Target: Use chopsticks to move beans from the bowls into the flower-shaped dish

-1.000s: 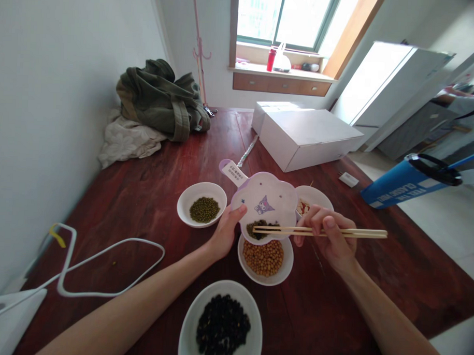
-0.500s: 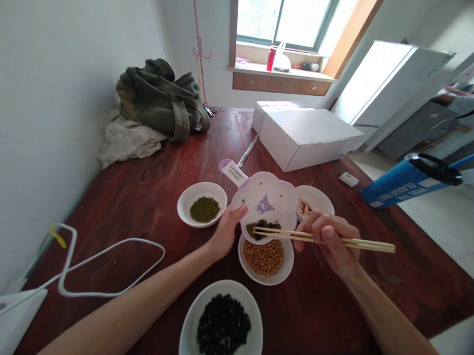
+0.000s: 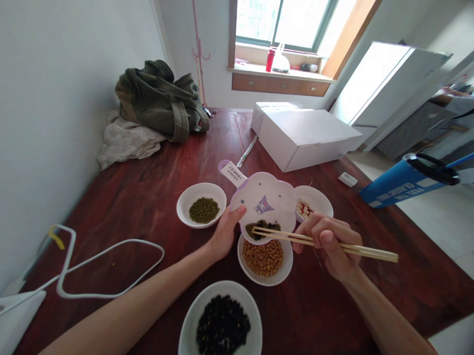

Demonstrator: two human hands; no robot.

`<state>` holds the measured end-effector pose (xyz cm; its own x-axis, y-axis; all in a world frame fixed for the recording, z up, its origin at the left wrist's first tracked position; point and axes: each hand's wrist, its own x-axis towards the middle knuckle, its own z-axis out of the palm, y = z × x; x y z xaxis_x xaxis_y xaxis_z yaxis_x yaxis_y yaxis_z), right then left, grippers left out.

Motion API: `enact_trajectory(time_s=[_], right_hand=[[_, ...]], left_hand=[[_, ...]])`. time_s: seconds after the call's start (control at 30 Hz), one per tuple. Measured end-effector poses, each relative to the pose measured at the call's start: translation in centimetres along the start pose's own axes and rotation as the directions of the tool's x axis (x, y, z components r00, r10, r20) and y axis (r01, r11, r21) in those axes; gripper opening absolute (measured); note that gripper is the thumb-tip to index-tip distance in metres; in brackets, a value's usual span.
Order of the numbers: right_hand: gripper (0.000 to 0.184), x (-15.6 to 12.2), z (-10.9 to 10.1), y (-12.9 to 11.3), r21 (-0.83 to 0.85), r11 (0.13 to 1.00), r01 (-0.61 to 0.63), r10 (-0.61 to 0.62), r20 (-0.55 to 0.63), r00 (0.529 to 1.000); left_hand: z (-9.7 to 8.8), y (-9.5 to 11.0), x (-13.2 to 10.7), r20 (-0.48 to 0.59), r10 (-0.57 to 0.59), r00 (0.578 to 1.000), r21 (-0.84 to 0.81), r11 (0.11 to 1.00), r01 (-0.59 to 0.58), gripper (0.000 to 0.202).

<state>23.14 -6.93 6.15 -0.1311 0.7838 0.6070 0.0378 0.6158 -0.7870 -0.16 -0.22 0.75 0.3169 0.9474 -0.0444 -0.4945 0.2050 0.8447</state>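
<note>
Over the middle of the dark red wooden table [image 3: 142, 205], the left hand [image 3: 225, 234] holds up a white flower-shaped dish [image 3: 261, 201] with a purple cartoon print, its fingers pressed together against the dish's edge; how they sit underneath is hidden. The dish hangs just above a white bowl of yellow soybeans [image 3: 264, 281], overlapping its far rim, and a small heap of dark green beans [image 3: 261, 228] lies on the dish's near side.

The right hand [image 3: 330, 245] has its fingers curled together, clamped on wooden chopsticks [image 3: 359, 249]. The chopsticks' rear ends have dipped to the right, so the pair now slopes instead of lying level, while the tips, slightly parted, stay above the beans.

The dish's right lobe nearly meets a small white bowl [image 3: 318, 191] of pale and red pieces, though the angle makes any gap hard to judge. To the left, a white bowl of green mung beans [image 3: 181, 209] stands just beside the left hand. Dark wood stretches beyond the right hand, toward a blue bag [image 3: 400, 186].
</note>
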Motion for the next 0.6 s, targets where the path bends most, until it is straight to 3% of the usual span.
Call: enact_trajectory(time_s=[0.17, 0.33, 0.43, 0.6], right_hand=[[0.040, 0.5, 0.2, 0.3, 0.201, 0.977, -0.070, 0.099, -0.140, 0.985], [0.047, 2.1, -0.5, 0.1, 0.439, 0.888, -0.139, 0.263, -0.236, 0.935], [0.051, 2.8, -1.5, 0.2, 0.535, 0.816, -0.220, 0.362, -0.176, 0.915], [0.052, 2.9, -2.6, 0.9, 0.541, 0.804, -0.247, 0.315, -0.035, 0.948]], left_hand=[[-0.1, 0.0, 0.0, -0.011, -0.017, 1.000, 0.015, 1.000, 0.017, 0.063], [-0.2, -0.1, 0.0, -0.064, -0.039, 0.997, 0.004, 0.999, 0.039, 0.068], [-0.3, -0.2, 0.1, -0.080, -0.028, 0.996, 0.009, 1.000, 0.028, 0.066], [0.1, 0.2, 0.1, -0.068, 0.013, 0.998, 0.005, 1.000, -0.013, 0.062]])
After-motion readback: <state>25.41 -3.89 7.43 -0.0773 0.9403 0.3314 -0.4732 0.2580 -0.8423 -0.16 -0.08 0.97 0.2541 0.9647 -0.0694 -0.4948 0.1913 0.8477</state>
